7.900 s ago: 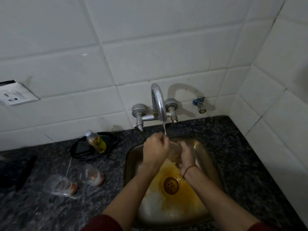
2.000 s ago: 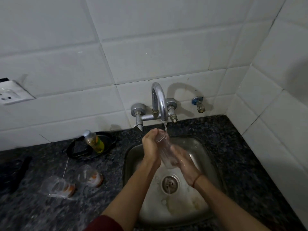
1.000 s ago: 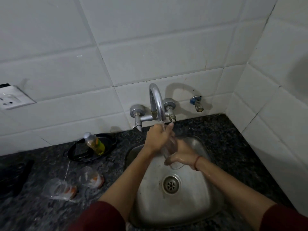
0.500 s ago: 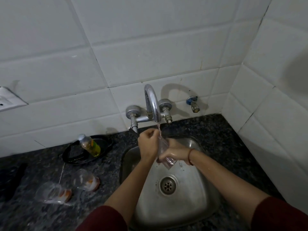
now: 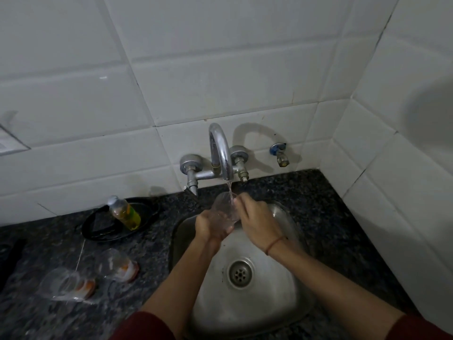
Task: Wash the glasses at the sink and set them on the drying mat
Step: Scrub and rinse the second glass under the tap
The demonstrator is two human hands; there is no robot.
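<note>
Now left hand (image 5: 210,225) grips one glass (image 5: 223,209), right hand (image 5: 257,223) pinches its rim; two glasses (image 5: 117,266) lie aside.

Countertop (image 5: 318,217), black with grey speckle. Wall tiles (image 5: 220,69), plain white, grey grout. Sink (image 5: 257,305) and tap (image 5: 219,148), silver-grey. Side valve (image 5: 279,151), blue cap, brass body. Bottle (image 5: 126,213), yellow-green, pale cap; tray (image 5: 98,230), black. Held glass (image 5: 221,206), clear; counter glasses (image 5: 117,265) (image 5: 65,287), clear with orange-and-white bases. Sleeves (image 5: 147,327), maroon; wrist thread (image 5: 274,244), red-orange.
</note>
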